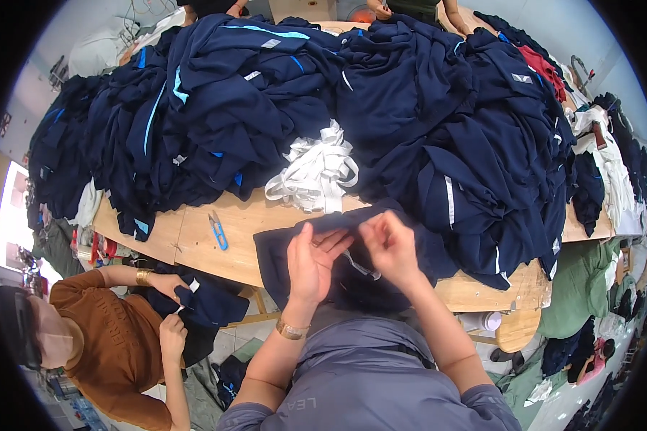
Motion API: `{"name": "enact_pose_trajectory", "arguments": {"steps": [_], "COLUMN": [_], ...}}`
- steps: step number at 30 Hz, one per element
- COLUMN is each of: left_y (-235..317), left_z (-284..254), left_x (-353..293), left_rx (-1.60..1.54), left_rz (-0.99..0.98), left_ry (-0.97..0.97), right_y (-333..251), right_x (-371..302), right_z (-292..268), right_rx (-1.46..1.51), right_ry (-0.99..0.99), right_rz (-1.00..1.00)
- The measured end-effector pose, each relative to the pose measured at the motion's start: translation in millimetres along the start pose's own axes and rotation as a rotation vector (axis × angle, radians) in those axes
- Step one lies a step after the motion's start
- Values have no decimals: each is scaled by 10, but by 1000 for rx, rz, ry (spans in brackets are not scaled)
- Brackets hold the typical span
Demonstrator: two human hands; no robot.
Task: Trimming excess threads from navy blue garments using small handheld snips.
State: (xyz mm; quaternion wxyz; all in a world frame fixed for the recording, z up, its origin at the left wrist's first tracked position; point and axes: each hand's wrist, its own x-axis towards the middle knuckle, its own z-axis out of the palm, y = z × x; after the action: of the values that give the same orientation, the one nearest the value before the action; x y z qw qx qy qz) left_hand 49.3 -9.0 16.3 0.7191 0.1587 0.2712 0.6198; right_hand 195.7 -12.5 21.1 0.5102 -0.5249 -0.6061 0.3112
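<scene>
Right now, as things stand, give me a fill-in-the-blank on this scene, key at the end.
1. The small blue-handled snips lie to the ____ of the tangled pile of white strips.
2. A ____-coloured bracelet circles the wrist of the person's bare left hand.
3. The person's bare right hand is seen against dark ____ cloth.
4. The co-worker at lower left wears a ____ short-sleeved shirt.
Missing words: left; gold; blue; brown.

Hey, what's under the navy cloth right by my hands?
Bare wooden table shows to the left of the navy cloth, and white strips lie just behind it. Whatever is directly beneath the cloth is covered, so I can't tell.
</scene>
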Motion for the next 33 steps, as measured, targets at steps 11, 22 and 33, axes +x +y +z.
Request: {"name": "enact_pose_trajectory", "arguments": {"steps": [11,22,33], "left_y": [243,552,-6], "left_z": [-232,-1034,203], "left_x": [155,133,343], "left_rx": [606,1406,1100], "left_rz": [131,306,132], "left_ry": [46,349,-398], "right_y": [325,530,128], "right_x": [341,416,363], "right_z": [-271,-523,-361], "right_rx": [612,490,815], "right_ry": [165,304,-9], "right_rz": [437,545,511]}}
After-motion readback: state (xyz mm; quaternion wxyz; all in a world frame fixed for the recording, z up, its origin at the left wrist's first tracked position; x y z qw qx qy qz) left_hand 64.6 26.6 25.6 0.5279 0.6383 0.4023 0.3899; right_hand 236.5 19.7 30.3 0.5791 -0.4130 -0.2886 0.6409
